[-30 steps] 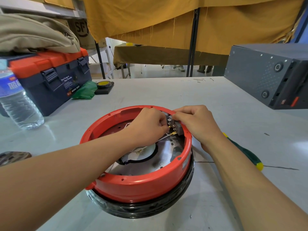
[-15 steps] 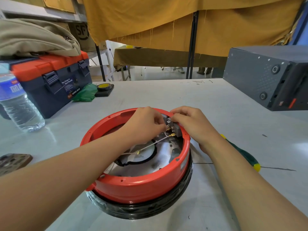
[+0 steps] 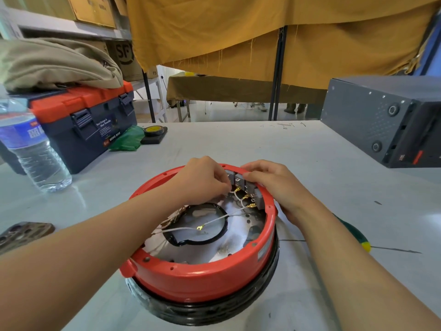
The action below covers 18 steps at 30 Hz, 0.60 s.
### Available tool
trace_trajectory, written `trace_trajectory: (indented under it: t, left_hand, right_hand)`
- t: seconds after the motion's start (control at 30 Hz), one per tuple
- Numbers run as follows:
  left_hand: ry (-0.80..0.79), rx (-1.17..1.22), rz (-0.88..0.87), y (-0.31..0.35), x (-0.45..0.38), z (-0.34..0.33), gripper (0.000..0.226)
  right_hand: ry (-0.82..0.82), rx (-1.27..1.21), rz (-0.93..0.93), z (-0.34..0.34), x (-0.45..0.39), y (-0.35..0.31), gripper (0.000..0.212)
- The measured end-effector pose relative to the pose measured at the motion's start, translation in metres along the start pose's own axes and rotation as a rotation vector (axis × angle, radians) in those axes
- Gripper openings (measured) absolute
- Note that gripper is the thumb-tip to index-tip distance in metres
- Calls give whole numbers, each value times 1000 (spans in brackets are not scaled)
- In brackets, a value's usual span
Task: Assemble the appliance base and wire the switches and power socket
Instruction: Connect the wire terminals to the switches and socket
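While my right hand (image 3: 274,185) grips the red base (image 3: 202,278) rim, my left hand (image 3: 202,180) pinches a white wire (image 3: 235,194) (switches (image 3: 241,181) just beside) inside it.

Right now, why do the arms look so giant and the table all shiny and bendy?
Head view: the wide-angle lens stretches things near the edges, so the forearms balloon and the grey box leans; daylight from behind the yellow curtain glares off the white table, washing it pale; the water bottle looks a little smeared.
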State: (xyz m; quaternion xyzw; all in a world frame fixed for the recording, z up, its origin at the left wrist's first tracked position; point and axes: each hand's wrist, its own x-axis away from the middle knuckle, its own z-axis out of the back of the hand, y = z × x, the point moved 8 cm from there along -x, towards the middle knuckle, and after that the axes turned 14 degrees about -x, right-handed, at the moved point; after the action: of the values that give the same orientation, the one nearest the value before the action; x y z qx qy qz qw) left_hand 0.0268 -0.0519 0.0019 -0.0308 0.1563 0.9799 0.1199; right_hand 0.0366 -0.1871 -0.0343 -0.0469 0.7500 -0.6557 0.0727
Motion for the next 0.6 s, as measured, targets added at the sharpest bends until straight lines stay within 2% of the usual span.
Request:
trace_trajectory:
  t: [0.27, 0.47, 0.6]
  left_hand:
    - [-90, -13, -70, 17, 3, -5, 10]
    - [-7, -40, -69, 25, -2, -9, 16]
    - [21, -7, -77, 25, -1, -12, 17]
  right_hand:
    - [92, 67, 9, 10, -1, -2, 12]
    - [135, 99, 23, 12, -2, 0, 11]
    - [70, 96, 7, 7, -2, 0, 18]
